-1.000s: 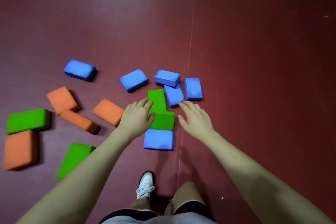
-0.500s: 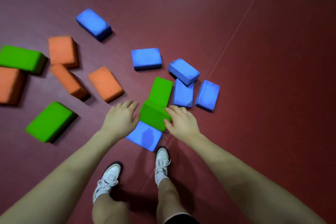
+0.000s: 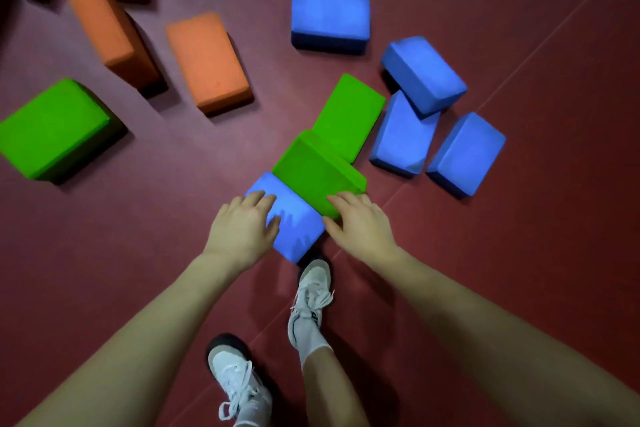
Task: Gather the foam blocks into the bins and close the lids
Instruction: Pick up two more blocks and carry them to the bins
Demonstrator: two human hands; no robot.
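Observation:
Foam blocks in blue, green and orange lie scattered on the dark red floor. A blue block (image 3: 294, 222) lies just in front of my feet, with a green block (image 3: 317, 173) tilted across its far end. My left hand (image 3: 242, 230) holds the blue block's left end, fingers bent over its top edge. My right hand (image 3: 362, 227) grips the tilted green block's near corner, fingers on top and thumb against its side. A second green block (image 3: 349, 114) lies flat behind it. No bin is in view.
Three blue blocks (image 3: 403, 133) cluster to the right and one blue block (image 3: 330, 15) lies farther back. Orange blocks (image 3: 207, 61) and a green block (image 3: 52, 128) lie at the left. My white shoes (image 3: 310, 295) stand right behind the blue block.
The view has dropped closer to the floor. My left hand moved onto the blue block, and my right hand stays on the tilted green block.

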